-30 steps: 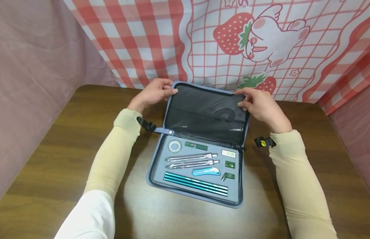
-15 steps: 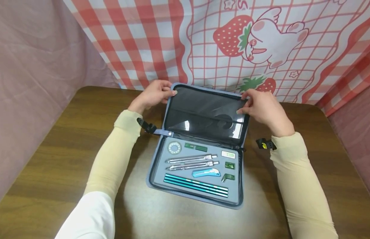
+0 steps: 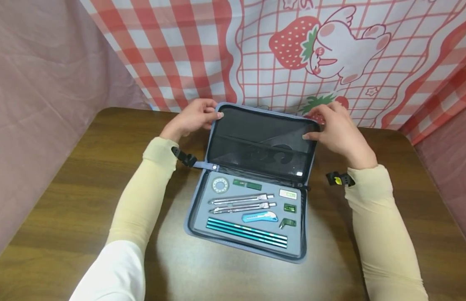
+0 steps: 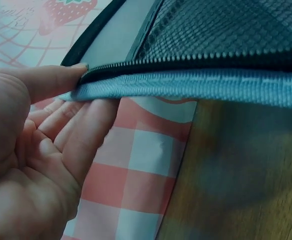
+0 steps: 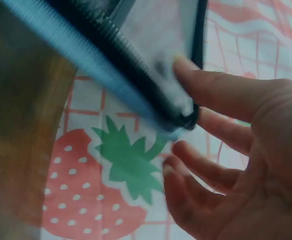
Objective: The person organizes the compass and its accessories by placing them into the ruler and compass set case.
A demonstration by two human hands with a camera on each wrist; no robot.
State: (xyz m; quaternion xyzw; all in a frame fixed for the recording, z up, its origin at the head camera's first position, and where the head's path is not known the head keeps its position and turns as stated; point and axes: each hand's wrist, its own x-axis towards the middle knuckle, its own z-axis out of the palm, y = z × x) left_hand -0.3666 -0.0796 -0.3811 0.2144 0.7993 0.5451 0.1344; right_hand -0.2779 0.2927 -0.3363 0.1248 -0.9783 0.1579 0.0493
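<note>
A blue-grey zip case point(image 3: 197, 200) lies unfolded on the table, its lid point(image 3: 251, 129) raised at the back. My left hand point(image 3: 191, 119) pinches the lid's upper left corner; the left wrist view shows the thumb on the inner side and fingers under the blue zipped edge point(image 4: 196, 86). At the upper right corner my right hand point(image 3: 339, 131) holds the lid between thumb and fingers, blurred in the right wrist view. The grey insert holds dark teal pencils point(image 3: 245, 232), two silver compasses point(image 3: 240, 202), a blue utility knife point(image 3: 260, 216) and a round white ring-shaped piece point(image 3: 220, 184).
The insert also bears a green lead case point(image 3: 247, 184), a white eraser point(image 3: 288, 194), a green sharpener point(image 3: 290, 207) and a small green angled piece point(image 3: 288, 223). Beneath is a brown wooden table point(image 3: 105, 167). A strawberry-patterned cloth point(image 3: 293, 42) hangs behind the lid.
My right hand has slid right along the lid's top edge to its upper right corner. The lid has tilted slightly, so its bright reflections have shrunk. My left hand stays at its corner.
</note>
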